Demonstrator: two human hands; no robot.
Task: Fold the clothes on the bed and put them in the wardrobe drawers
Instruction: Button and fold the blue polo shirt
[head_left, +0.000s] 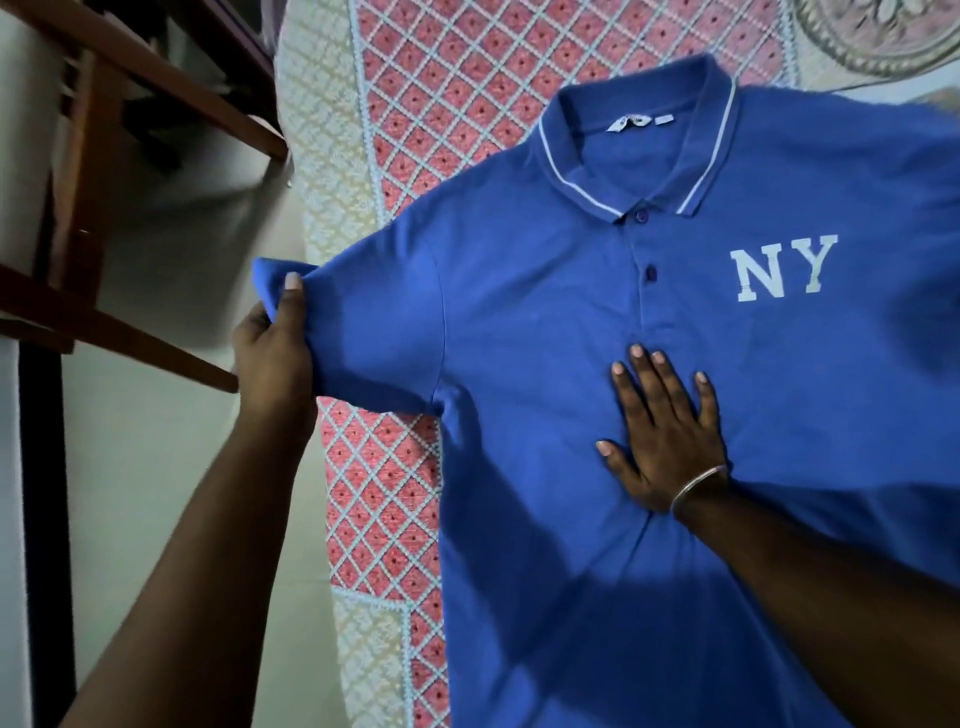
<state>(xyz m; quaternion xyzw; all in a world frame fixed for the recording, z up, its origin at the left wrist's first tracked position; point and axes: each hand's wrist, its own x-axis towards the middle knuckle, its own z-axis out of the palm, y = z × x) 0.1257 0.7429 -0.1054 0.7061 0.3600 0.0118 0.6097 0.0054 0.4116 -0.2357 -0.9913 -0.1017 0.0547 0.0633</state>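
Polo shirt (649, 415), bright blue with a white-striped collar and the white letters NY on the chest, is laid front-up and flat on a bed (384, 499) covered in a red and cream diamond-patterned spread. It fills the right and near part of the scene, its collar at the far end. The left hand (272, 343) is seen at the bed's left edge, where the end of the shirt's left-lying sleeve (374, 322) is pinched between thumb and curled fingers and held slightly raised, probably so that it can be turned inward over the body. The right hand (662, 431), with a thin bangle (698, 486) at the wrist, is pressed flat on the chest below the buttons, fingers spread, seemingly to keep the cloth from sliding. Dark wooden furniture (156, 93) is visible on the far left, over a pale floor (145, 447).
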